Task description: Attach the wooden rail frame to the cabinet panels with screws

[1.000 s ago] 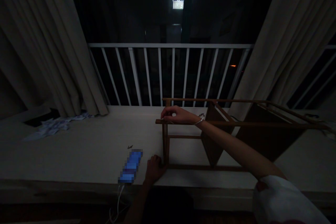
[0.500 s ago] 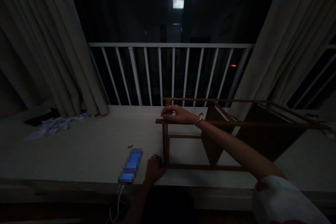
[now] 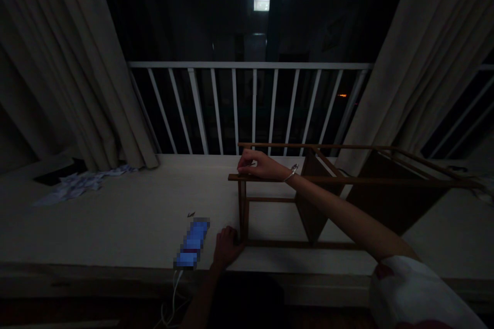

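One brown rack [image 3: 370, 181], seemingly wooden, lay on its side on the right half of the pale, smooth ledge [image 3: 116, 236], its slim, straight rails running left to right with two flat, dark panels [image 3: 314, 223] set across them. The right hand [image 3: 255, 164] sat at the left end of the upper near rail, thumb and forefinger bent towards each other in a rough ring; in that dim light, one could not tell whether they pinched something small. The left hand [image 3: 227, 247] rested by the rack's near left corner, fingers curled, their grip unclear. One shiny bracelet [image 3: 292, 173] circled the right wrist. To the left lay one blue-lit phone [image 3: 192, 244] with a white cable [image 3: 175, 288], one small bent piece [image 3: 191, 214] just beyond it, and crumpled papers [image 3: 79, 185] at far left.
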Tool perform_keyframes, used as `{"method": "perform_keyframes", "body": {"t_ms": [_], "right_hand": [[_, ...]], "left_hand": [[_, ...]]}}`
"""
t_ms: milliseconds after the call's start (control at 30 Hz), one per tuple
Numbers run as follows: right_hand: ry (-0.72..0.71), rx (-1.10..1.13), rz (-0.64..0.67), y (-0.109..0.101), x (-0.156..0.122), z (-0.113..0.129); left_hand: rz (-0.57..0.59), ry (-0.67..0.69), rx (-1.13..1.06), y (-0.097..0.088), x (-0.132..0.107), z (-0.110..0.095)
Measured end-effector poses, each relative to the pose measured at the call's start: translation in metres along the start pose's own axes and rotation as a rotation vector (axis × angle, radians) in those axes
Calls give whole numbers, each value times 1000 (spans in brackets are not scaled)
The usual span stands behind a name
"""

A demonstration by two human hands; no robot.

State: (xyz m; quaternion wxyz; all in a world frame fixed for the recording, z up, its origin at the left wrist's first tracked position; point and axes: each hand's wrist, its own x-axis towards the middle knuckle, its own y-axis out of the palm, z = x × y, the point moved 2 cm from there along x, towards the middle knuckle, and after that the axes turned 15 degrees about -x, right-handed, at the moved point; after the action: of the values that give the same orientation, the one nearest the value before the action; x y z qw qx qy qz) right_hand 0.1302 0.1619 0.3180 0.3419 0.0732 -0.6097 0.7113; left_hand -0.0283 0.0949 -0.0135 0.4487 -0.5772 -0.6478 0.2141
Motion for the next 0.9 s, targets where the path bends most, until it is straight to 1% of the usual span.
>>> {"method": "perform_keyframes", "body": {"t_ms": [67, 167, 400, 633, 900], "right_hand": [[-19, -34, -26, 0, 1, -2], [-37, -93, -29, 0, 1, -5], [-31, -241, -36, -1, 0, -4], [-19, -274, -47, -1, 0, -4], [18, -282, -39, 0, 0, -4]], "left_hand": [[-1, 4, 1, 0, 0, 0], [3, -3, -4, -1, 1, -1], [8, -14, -12, -2, 1, -3], [1, -9, -8, 2, 1, 1], [17, -15, 0, -1, 1, -2]]}}
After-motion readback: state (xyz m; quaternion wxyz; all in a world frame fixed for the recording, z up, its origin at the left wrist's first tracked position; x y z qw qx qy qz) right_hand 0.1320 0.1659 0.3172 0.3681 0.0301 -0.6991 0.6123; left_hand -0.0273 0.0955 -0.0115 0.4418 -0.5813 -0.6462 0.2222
